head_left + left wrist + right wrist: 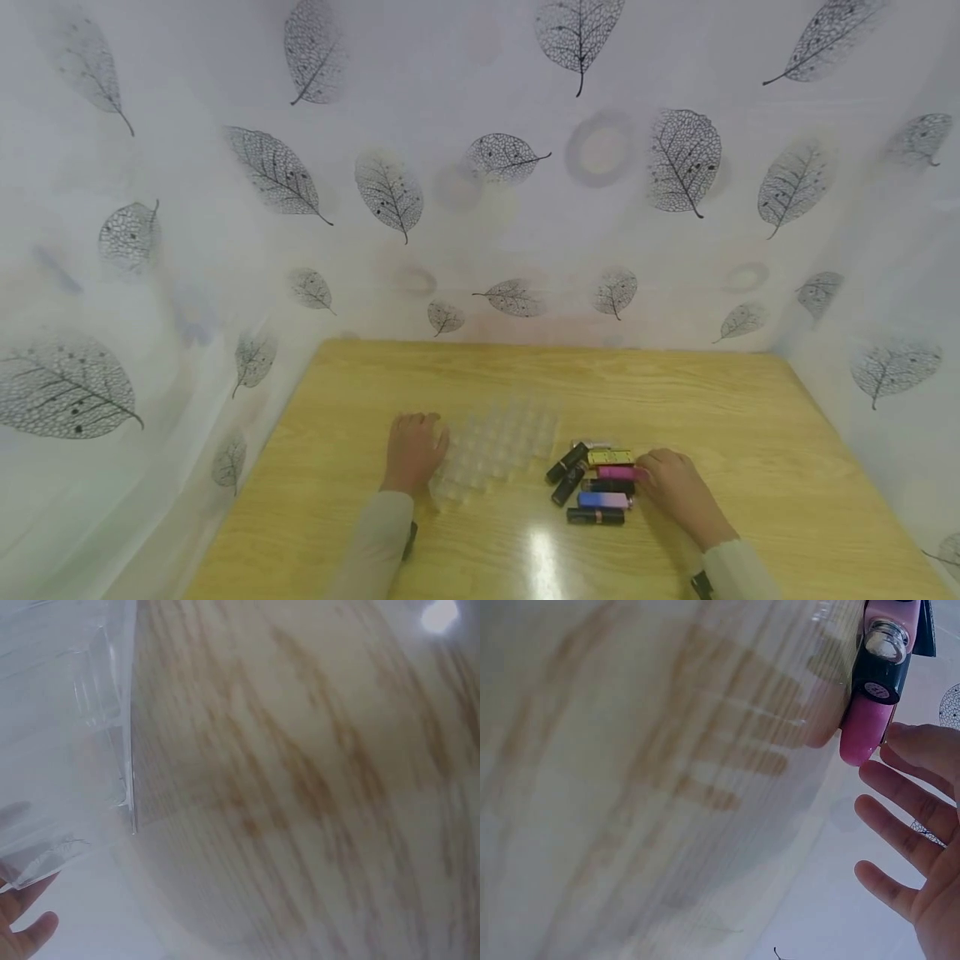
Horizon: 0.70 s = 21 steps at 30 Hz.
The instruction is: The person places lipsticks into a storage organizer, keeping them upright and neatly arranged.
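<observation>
A clear plastic organizer [495,442] with many small compartments lies on the wooden table. My left hand [414,450] rests at its left side, fingers beside a corner of the clear plastic in the left wrist view. To the right lies a group of lipstick tubes: a magenta one [617,472], a yellow one [610,457], a blue-and-pink one [602,500] and several black ones [595,517]. My right hand [675,487] is at the right ends of the magenta and yellow tubes. In the right wrist view its fingers [900,791] are spread, with thumb and forefinger tips right beside the magenta tube.
The wooden table [360,375] is bounded at the back and both sides by a pale curtain [450,217] printed with dark leaves. Two black tubes [567,463] lie slanted between the organizer and the other tubes. Light glares off the front of the table.
</observation>
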Available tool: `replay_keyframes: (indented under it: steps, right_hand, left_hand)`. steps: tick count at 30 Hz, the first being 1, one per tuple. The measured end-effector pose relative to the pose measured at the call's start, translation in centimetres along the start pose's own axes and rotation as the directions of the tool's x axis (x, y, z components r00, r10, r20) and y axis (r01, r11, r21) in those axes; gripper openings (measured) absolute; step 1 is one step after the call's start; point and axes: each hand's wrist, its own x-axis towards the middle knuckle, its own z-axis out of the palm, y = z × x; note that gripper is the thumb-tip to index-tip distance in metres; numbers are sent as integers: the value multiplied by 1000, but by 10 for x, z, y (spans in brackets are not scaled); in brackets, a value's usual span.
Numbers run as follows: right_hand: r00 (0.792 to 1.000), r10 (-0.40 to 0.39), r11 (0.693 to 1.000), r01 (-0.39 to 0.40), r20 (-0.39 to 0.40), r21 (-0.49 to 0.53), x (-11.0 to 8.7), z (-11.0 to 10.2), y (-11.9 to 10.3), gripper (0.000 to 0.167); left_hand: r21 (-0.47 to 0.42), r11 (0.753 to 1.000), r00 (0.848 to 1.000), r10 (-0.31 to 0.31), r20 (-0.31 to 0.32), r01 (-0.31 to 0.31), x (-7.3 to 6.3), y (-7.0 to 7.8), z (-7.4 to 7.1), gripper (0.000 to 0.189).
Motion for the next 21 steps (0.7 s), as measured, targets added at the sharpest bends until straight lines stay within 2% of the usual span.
replay_keyframes:
  steps: [7,14,21]
  right_hand:
    - [997,57,998,-58,53,17,-1,2,3,12]
    - [994,67,997,-70,82,32,0,3,2,15]
    - [993,73,997,-74,89,6,1,3,3,16]
  left_hand:
    - [-6,1000,1000,2,-8,-2,-1,-1,1,29]
    - [19,999,998,48,-39,-47,2,-5,-4,28]
    - [9,999,1000,31,0,-31,3,-8,-4,30]
